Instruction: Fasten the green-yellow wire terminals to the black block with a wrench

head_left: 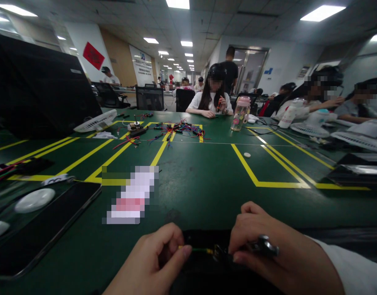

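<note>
Near the bottom centre, my left hand (159,256) pinches one end of a thin green-and-yellow wire (202,250) between thumb and forefinger. The wire runs right to a small dark metallic piece (218,253) close to the fingertips of my right hand (262,246). A silver-and-black metal tool (266,245) is held in my right hand, its shiny end sticking out past the fingers. How the wire and the dark piece are joined is too small to tell. Both hands are closed, over a black surface at the table's near edge.
On the green table (191,176), a pixelated paper (131,196) and a phone (46,229) lie to the left. A heap of coloured wires (183,128) is farther back, before a seated person (213,94). A pink-lidded bottle (240,114) stands behind a white disc (247,155).
</note>
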`<move>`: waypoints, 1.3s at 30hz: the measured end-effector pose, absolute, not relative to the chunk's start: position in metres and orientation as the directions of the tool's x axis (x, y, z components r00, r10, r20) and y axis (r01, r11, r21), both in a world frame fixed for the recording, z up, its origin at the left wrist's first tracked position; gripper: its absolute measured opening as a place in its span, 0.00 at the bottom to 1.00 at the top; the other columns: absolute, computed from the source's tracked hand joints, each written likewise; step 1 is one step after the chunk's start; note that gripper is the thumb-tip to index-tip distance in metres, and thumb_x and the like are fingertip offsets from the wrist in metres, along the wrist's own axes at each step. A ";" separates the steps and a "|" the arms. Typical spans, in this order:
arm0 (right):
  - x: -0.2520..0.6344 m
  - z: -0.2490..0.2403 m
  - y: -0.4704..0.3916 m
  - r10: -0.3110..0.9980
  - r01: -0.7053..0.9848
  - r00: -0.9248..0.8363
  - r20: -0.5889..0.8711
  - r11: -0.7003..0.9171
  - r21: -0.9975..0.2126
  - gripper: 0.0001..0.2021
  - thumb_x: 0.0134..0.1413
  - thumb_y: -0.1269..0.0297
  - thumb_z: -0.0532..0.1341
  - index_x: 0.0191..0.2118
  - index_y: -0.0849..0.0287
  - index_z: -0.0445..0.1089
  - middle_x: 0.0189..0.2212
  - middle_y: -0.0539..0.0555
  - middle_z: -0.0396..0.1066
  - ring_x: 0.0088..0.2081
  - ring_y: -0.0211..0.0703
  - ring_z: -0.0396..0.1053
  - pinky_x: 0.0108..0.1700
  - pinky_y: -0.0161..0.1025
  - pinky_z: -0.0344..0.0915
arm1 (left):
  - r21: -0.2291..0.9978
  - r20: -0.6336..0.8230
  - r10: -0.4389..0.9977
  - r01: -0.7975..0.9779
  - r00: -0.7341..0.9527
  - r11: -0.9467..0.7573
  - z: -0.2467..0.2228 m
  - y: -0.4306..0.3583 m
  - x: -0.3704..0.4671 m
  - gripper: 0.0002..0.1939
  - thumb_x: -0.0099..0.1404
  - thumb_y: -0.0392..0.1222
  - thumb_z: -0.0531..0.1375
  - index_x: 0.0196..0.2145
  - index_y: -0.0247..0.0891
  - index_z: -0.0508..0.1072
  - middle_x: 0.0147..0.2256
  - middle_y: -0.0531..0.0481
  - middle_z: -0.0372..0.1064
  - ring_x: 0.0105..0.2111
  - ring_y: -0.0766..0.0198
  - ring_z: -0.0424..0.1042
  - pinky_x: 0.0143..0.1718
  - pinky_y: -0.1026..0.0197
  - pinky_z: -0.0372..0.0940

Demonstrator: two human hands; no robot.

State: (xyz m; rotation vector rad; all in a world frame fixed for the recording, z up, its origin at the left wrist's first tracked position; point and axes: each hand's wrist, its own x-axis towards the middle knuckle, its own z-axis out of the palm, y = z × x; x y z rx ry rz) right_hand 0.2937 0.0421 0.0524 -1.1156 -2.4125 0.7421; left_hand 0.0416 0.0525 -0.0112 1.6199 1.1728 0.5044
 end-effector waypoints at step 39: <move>0.279 0.058 0.034 0.894 0.739 -0.433 0.118 0.427 -0.521 0.03 0.57 0.62 0.62 0.32 0.50 0.70 0.24 0.47 0.70 0.29 0.43 0.68 0.37 0.40 0.64 | 0.819 -0.037 0.880 0.519 0.473 -0.244 -0.009 0.056 0.037 0.11 0.66 0.45 0.56 0.33 0.39 0.75 0.26 0.53 0.64 0.24 0.66 0.65 0.23 0.68 0.58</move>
